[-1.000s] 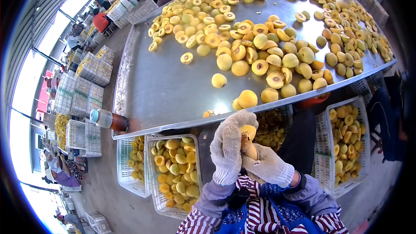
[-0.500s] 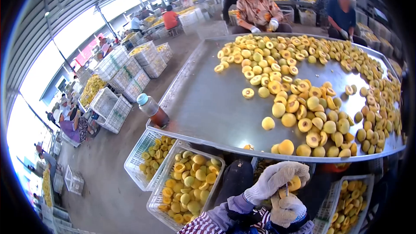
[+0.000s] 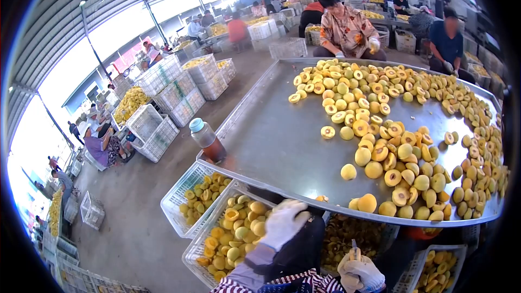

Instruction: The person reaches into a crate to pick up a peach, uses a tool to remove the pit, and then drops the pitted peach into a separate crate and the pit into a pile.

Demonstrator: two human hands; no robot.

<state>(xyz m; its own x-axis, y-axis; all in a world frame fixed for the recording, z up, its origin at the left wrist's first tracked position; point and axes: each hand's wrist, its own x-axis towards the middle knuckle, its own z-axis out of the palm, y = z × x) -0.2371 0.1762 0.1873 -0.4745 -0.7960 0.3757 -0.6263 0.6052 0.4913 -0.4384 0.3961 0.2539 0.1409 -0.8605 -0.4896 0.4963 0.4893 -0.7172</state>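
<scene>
My left hand [image 3: 285,222], in a white work glove, is over the right edge of a white crate [image 3: 187,257] of yellow peaches [image 3: 233,238], many of them halved. Its fingers are apart, and I see no fruit in them. My right hand [image 3: 362,272], also gloved, is closed around a small metal tool [image 3: 354,247] pointing upward; its exact kind is too small to tell. Below the table's edge, beside my right hand, a container holds brown pits or scraps [image 3: 350,236].
A metal table [image 3: 260,130] carries many halved peaches [image 3: 401,146] in front of me. An amber-filled bottle [image 3: 208,140] stands at its left corner. More peach crates stand at left [image 3: 173,200] and right [image 3: 404,282]. Two people [image 3: 350,27] [image 3: 446,43] sit across the table.
My left hand has moved left, away from my right hand, to the crate. The peach half between my hands is gone from there. My right hand still holds the tool. The view has shifted.
</scene>
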